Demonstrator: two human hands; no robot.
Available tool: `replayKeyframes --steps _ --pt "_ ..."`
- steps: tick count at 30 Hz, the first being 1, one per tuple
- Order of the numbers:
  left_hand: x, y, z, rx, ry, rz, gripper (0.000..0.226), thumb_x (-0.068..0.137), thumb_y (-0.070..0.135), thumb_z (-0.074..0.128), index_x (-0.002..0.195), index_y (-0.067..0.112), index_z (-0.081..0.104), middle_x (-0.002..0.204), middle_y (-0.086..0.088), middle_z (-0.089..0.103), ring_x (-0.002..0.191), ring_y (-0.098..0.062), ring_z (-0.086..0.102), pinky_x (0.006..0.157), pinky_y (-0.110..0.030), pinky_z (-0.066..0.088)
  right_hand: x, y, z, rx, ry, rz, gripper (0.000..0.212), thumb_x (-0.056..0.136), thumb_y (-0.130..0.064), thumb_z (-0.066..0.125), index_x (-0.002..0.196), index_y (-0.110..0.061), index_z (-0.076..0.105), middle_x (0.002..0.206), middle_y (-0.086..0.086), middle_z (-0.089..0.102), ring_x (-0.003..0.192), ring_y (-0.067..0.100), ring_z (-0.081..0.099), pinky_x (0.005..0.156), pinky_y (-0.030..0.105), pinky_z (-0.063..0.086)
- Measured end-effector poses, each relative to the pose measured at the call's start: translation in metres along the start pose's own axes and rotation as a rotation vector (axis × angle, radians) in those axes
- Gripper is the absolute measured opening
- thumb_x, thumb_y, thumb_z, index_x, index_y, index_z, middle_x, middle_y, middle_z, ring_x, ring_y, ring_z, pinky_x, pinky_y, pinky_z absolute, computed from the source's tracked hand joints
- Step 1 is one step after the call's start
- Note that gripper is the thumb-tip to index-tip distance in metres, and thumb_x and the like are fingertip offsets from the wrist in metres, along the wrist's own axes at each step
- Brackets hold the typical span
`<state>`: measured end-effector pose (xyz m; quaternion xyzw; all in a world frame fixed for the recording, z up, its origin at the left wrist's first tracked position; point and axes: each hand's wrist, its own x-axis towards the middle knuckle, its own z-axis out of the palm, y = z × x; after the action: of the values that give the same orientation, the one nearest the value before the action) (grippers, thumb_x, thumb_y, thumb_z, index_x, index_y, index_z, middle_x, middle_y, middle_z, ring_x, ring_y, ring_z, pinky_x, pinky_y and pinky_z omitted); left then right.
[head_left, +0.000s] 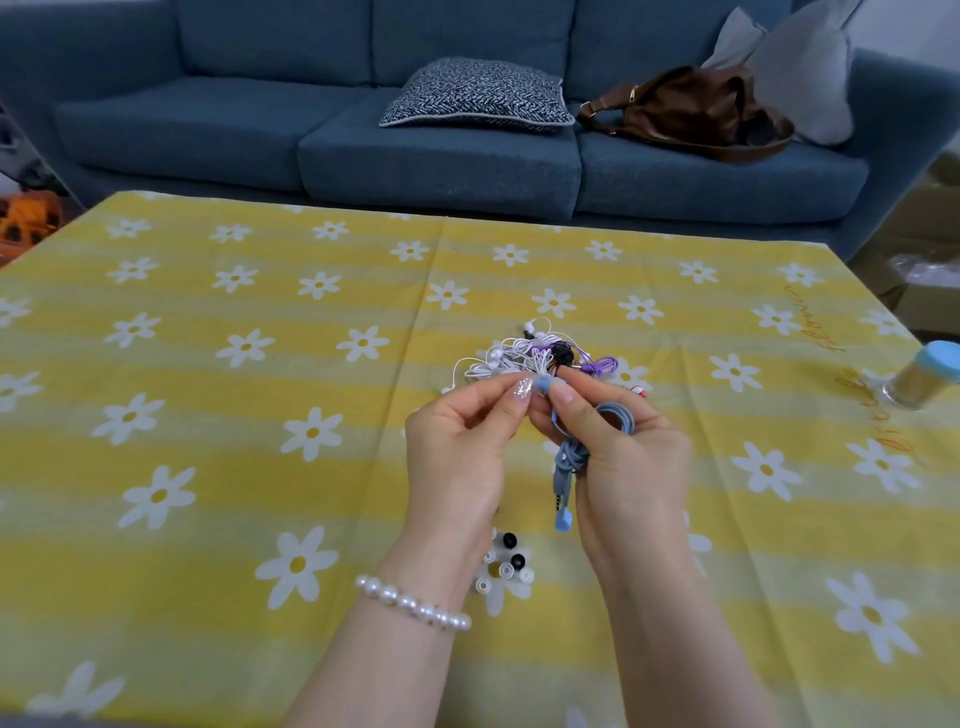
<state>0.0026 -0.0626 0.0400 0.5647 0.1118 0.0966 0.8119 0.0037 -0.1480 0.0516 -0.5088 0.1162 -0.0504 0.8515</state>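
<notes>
Several ear tips (506, 564) lie on the desk (218, 426) beneath the wrists. The right hand (631, 452) curls its grip round a coiled blue earphone cable (571, 454); the left hand (457, 441) pinches its earbud (544, 385). Beyond, an earphone tangle (537, 356) sits mid-desk, with bare cloth leftward and a jar (922, 376) near the right edge.

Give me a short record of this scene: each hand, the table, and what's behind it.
right hand: grips coiled blue earphones, thumb by one earbud
left hand: pinches that earbud
table: yellow daisy cloth; tangled earphone pile, loose ear tips, blue-capped jar
behind: blue sofa with cushion, brown bag
</notes>
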Motion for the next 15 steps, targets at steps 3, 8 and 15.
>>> replayKeyframes --steps 3,8,15 --pt "0.0002 -0.0004 0.0007 -0.055 -0.016 -0.047 0.022 0.081 0.001 0.062 0.074 0.018 0.073 0.077 0.003 0.074 0.080 -0.008 0.067 0.074 -0.018 0.049 -0.0007 0.0002 0.0003 -0.036 0.023 -0.031 0.011 0.077 0.006 0.066 0.082 -0.002 0.070 0.063 0.001 0.071 0.058 0.016 0.068 0.059 0.018 0.054" --pt "0.0017 -0.0019 0.0020 -0.172 -0.017 -0.149 0.018 0.081 -0.002 0.059 0.075 0.010 0.071 0.070 0.001 0.072 0.068 -0.007 0.065 0.063 -0.013 0.049 -0.0016 0.0015 0.0025 -0.022 0.039 -0.051 0.012 0.077 0.009 0.065 0.081 -0.001 0.069 0.062 0.003 0.070 0.059 0.017 0.069 0.058 0.019 0.054" --pt "0.0025 -0.0084 0.0038 -0.179 0.018 -0.120 0.014 0.082 -0.003 0.058 0.082 0.004 0.070 0.072 -0.003 0.072 0.074 -0.011 0.067 0.068 -0.016 0.051 -0.0012 0.0024 0.0029 -0.044 0.057 -0.050 0.015 0.077 0.011 0.064 0.077 -0.003 0.068 0.058 0.001 0.069 0.059 0.019 0.069 0.060 0.021 0.056"
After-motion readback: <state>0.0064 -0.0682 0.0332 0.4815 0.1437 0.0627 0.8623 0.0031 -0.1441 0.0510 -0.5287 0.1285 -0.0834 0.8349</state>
